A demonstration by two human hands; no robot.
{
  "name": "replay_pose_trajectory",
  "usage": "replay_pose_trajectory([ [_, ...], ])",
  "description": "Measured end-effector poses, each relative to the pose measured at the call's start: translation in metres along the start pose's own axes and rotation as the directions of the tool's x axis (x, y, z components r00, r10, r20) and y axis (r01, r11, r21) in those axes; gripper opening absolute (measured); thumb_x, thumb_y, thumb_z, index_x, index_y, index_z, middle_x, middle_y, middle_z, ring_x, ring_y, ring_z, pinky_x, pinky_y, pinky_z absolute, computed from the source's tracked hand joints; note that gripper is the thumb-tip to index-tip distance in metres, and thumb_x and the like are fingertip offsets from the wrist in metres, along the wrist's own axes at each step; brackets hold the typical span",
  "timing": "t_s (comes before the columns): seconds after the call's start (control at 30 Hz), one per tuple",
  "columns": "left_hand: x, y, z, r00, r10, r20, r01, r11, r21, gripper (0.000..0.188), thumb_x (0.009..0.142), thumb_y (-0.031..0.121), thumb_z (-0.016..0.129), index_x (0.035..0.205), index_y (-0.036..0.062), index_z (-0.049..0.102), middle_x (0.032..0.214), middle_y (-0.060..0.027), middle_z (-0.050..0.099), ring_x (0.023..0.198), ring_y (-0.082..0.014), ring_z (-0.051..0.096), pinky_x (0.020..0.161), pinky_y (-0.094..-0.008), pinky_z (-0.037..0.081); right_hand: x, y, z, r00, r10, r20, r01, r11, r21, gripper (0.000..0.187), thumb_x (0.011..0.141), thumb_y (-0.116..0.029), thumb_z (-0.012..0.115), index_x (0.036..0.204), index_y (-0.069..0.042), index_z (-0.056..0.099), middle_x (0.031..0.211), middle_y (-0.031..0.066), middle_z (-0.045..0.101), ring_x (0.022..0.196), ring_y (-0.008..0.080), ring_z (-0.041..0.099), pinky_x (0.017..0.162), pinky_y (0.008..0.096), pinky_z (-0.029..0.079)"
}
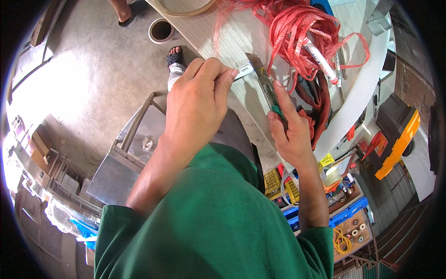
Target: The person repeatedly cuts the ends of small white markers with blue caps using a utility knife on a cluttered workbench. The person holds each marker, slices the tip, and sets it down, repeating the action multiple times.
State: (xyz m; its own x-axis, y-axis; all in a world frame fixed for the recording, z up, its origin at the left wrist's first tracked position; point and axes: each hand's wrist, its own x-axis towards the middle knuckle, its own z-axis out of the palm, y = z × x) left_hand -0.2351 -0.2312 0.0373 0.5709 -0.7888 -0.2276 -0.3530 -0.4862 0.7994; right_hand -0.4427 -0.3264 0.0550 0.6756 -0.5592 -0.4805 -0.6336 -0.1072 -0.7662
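My left hand (197,93) is closed in a pinch on a small white printed strip (245,70). The strip's free end meets the upper part of a utility knife (268,88), which has a dark, narrow body and a green part near its lower end. My right hand (292,128) holds the knife from the right, index finger stretched along it and thumb near the green part. The other right-hand fingers are curled and partly hidden. Just right of the knife lies a tangled heap of red plastic strapping (304,32), with a white marker with a red cap (320,61) on it.
The pale tabletop (200,25) carries a tape-like ring (186,8) at its far edge. White foam sheet (346,111) runs along the right. A metal-framed grey surface (116,179) stands at left. Another person's foot (124,14) shows on the floor, near a round bin (161,31).
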Motion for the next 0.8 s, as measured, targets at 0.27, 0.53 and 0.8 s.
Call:
replay_pose_trajectory([
  [0.27,-0.001,0.003,0.001,1.000,0.010,-0.018,-0.009,0.999,0.037,0.015,0.098,0.016,0.071,0.095,0.0016,0.067,0.087,-0.0163,0.067,0.075,-0.0335,0.067,0.069,-0.0422,0.053,-0.001,-0.009,0.012,0.983,-0.154,-0.097,0.130,0.967,-0.219,0.067,0.100,-0.004,0.061,0.163,-0.015,0.038,0.131,0.0242,0.068,0.099,0.0390,0.074,0.085,0.0388,0.058],
  [0.53,0.006,0.014,-0.007,0.992,0.001,0.128,0.003,1.000,-0.029,0.018,0.100,0.015,0.068,0.098,-0.0026,0.066,0.085,-0.0203,0.070,0.075,-0.0347,0.071,0.069,-0.0423,0.054,-0.004,-0.032,0.005,0.990,0.137,-0.038,-0.141,0.912,-0.386,0.060,0.101,-0.012,0.060,0.156,-0.013,0.035,0.090,0.0273,0.071,0.081,0.0474,0.070,0.068,0.0587,0.053],
  [0.8,0.006,0.026,-0.012,0.953,-0.142,0.267,0.128,0.989,0.071,0.043,0.106,0.028,0.054,0.089,-0.0092,0.066,0.081,-0.0334,0.067,0.080,-0.0530,0.066,0.078,-0.0566,0.052,0.005,-0.039,-0.009,0.995,0.060,0.079,-0.025,0.924,-0.382,0.043,0.105,-0.017,0.055,0.144,-0.006,0.041,0.103,0.0347,0.069,0.089,0.0536,0.067,0.076,0.0619,0.049],
])
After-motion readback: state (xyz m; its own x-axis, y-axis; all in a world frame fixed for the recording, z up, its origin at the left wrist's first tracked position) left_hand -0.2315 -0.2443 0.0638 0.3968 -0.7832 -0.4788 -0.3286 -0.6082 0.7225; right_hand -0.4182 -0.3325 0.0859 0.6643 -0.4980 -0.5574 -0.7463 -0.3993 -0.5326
